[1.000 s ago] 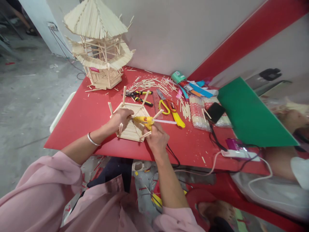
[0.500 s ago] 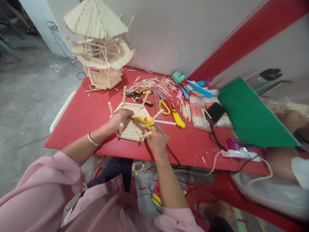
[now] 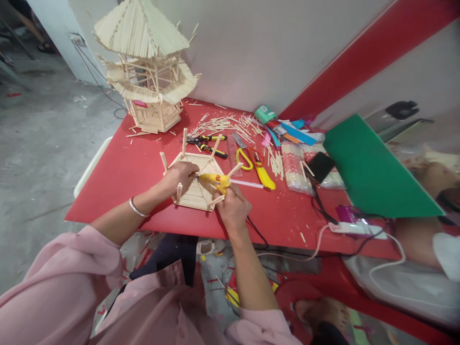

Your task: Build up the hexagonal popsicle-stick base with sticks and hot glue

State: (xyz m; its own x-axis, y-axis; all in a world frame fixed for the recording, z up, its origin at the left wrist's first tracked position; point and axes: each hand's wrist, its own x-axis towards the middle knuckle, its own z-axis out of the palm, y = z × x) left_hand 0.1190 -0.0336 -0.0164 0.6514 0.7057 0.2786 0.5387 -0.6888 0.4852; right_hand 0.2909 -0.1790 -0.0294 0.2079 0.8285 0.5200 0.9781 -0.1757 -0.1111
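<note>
A hexagonal base of thin wooden sticks (image 3: 196,197), with short posts standing up around its edge, lies on the red table (image 3: 118,187). Over its centre, my left hand (image 3: 180,177) has its fingertips pinched together; whatever is between them is too small to make out. My right hand (image 3: 233,206) is wrapped round a yellow hot glue gun (image 3: 217,180), above the right part of the base. The gun's nozzle points left, close to my left fingertips. A clear glue stick (image 3: 247,183) juts from its back end.
A tall stick pagoda (image 3: 143,72) stands at the back left. Behind the base lie pliers (image 3: 208,143), scissors (image 3: 247,158) and loose sticks (image 3: 219,123). Wrapped stick bundles (image 3: 296,167), a green board (image 3: 377,172) and a power strip (image 3: 355,230) are at right, near another person's arm (image 3: 417,244).
Almost nothing differs. Both hands, the glue gun and the stick base keep their places, with only a very slight shift of the whole view.
</note>
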